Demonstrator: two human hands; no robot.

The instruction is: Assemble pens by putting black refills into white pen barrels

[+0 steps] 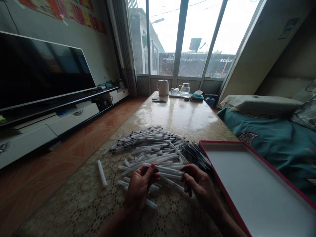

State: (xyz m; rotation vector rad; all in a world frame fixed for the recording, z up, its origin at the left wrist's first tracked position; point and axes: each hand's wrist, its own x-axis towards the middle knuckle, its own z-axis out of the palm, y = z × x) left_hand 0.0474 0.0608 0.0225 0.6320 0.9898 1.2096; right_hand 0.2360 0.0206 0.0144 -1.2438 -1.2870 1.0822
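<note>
In the head view, my left hand [142, 184] pinches a whitish pen barrel [168, 170] between thumb and fingers. My right hand [198, 181] closes its thumb and forefinger at the barrel's right end; its grip is partly hidden. Beneath and beyond both hands spreads a heap of white pen barrels [148, 149], many with dark ends. Right of the heap lies a bundle of thin dark pen refills [196, 154]. A single white barrel [102, 173] rests apart on the left.
A shallow red-rimmed box [223, 184] with a white inside lies at the right on the patterned table [81, 200]. At the far end stand a pale kettle [163, 88], a glass jug [185, 89] and a tissue pack [197, 95]. Dark pens [159, 100] lie near the kettle.
</note>
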